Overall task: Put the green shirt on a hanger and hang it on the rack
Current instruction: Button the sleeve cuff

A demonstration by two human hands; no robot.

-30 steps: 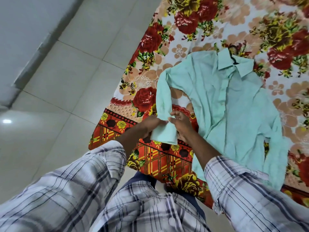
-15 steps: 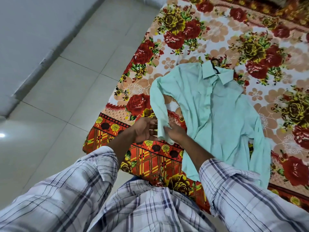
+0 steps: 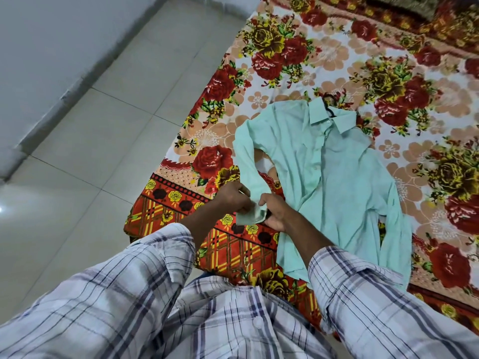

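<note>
The light green shirt (image 3: 334, 177) lies flat and face up on the flowered bedspread, collar at the far end. A black hanger hook (image 3: 328, 104) pokes out behind the collar; the rest of the hanger is hidden inside the shirt. The shirt's left sleeve curves down to its cuff (image 3: 251, 215), near the bed's front edge. My left hand (image 3: 233, 199) and my right hand (image 3: 274, 211) both pinch that cuff from either side. The other sleeve lies straight along the shirt's right side. No rack is in view.
The bedspread (image 3: 298, 60) with red and yellow roses covers the bed, whose corner (image 3: 134, 224) lies just left of my hands. Pale floor tiles (image 3: 108, 130) fill the left, bounded by a grey wall base (image 3: 64, 94). My plaid sleeves fill the bottom.
My hands stayed on the left sleeve's cuff and lowered it slightly toward the bed edge. The camera tilted, showing more of the far bedspread.
</note>
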